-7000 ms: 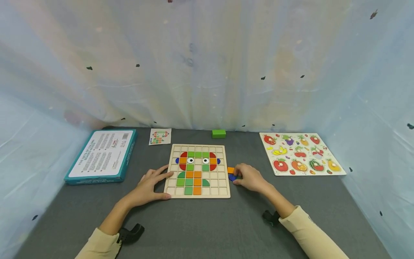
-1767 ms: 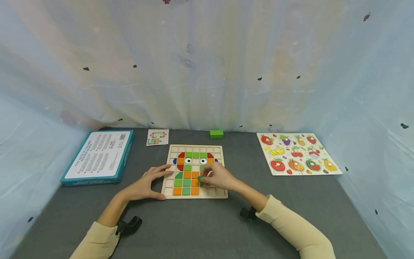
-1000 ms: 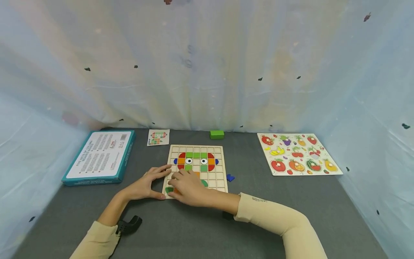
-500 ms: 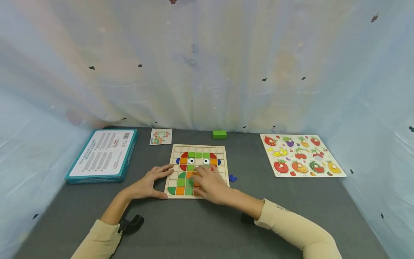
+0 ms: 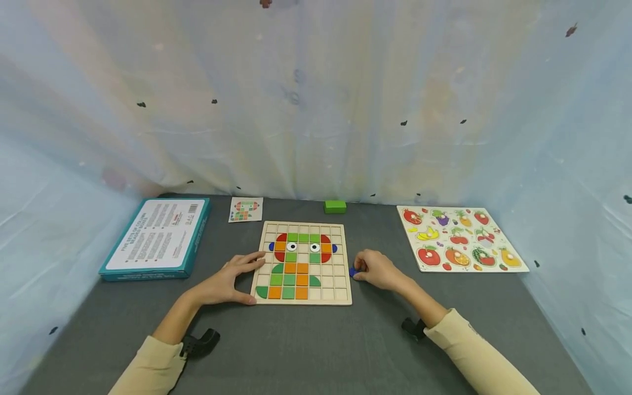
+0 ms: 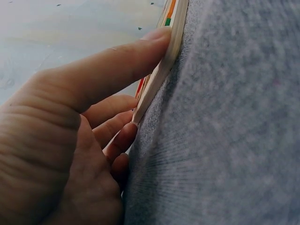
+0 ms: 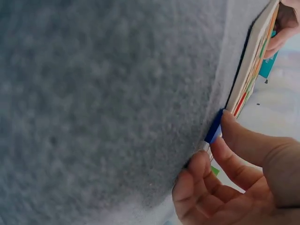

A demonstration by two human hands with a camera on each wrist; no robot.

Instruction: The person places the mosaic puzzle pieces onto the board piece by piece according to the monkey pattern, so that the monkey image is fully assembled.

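A wooden grid board point(image 5: 327, 293) lies on the grey tabletop, with red, green, orange and blue tiles and two eye tiles forming a figure. My left hand point(image 5: 227, 280) steadies its left side, thumb at the near corner and fingertips on the edge. In the left wrist view, the left hand's thumb point(image 6: 122, 63) presses the board's rim. Just off the board's right side, my right hand point(image 5: 379, 270) pinches a small blue tile point(image 5: 352, 272) between thumb and forefinger. The right wrist view shows this blue tile point(image 7: 214, 127) close up; whether a second one lies under it cannot be told.
A picture card point(image 5: 245, 209) with a similar figure lies behind the board, and a green block point(image 5: 335, 207) sits to its right. At the left is a teal-edged box point(image 5: 157, 237); at the right, a fruit puzzle board point(image 5: 460, 239). A curtain hangs behind.
My right hand has come off the board and back right to the blue tile. Earlier, an orange tile and a green quarter-round joined the bottom row. The left hand keeps its place.
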